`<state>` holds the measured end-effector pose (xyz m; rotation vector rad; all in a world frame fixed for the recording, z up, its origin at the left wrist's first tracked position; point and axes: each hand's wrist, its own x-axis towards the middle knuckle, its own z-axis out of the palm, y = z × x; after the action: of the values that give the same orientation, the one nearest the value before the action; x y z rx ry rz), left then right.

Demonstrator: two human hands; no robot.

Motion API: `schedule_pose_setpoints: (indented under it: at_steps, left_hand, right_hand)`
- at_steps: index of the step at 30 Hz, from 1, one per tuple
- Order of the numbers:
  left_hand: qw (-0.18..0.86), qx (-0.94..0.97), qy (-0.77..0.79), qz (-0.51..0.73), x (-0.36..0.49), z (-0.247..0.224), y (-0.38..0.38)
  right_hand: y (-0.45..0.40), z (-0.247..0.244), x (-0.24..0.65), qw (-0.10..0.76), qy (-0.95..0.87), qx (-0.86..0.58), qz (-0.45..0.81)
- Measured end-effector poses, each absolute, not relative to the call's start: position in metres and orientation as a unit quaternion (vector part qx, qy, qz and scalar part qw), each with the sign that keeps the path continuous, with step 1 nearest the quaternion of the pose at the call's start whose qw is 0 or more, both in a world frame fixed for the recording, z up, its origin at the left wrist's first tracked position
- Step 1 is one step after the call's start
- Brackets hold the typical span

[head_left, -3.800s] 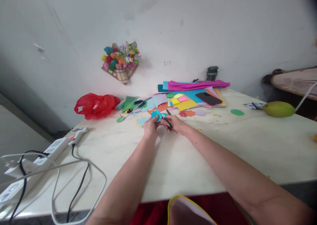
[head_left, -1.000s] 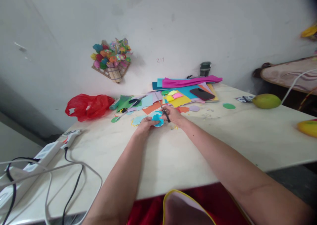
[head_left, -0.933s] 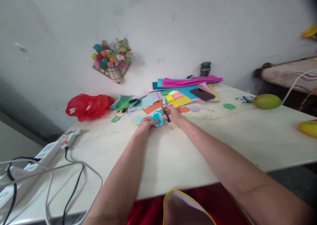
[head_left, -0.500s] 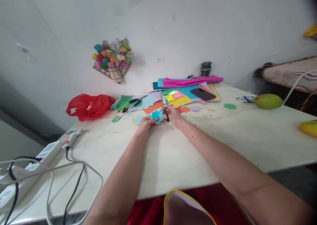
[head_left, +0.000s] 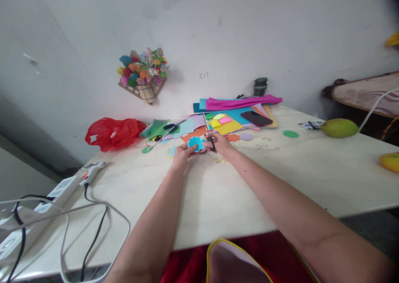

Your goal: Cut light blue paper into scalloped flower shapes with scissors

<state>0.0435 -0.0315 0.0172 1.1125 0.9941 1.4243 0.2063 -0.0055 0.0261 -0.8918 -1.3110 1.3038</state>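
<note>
We're pinching the flower [head_left: 195,143] in our left hand [head_left: 182,153], clutching scissors [head_left: 208,129] at its 2 o'clock in our right hand [head_left: 222,144]; they're now pointing to 12, off it, so we're probably pausing cutting.

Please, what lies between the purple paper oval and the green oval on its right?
In the head view, a few small scraps lie between the purple paper oval and the green oval; they are too small to identify.

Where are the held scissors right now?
Head view, centre: the scissors are in the right hand, tips pointing away toward the coloured sheets, just right of the blue cutout in the left hand.
</note>
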Motion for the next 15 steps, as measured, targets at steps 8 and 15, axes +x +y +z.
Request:
schedule_pose_setpoints:
  at_steps: [8,15]
  left_hand:
    - [0.505,0.419,0.39,0.645,0.04,0.019,-0.03]
    - [0.495,0.38,0.378,0.684,0.039,0.016,-0.026]
  right_hand:
    - [-0.008,0.029,0.226,0.387,-0.654,-0.342,0.553]
    - [-0.013,0.034,0.225,0.306,-0.694,-0.349,0.55]
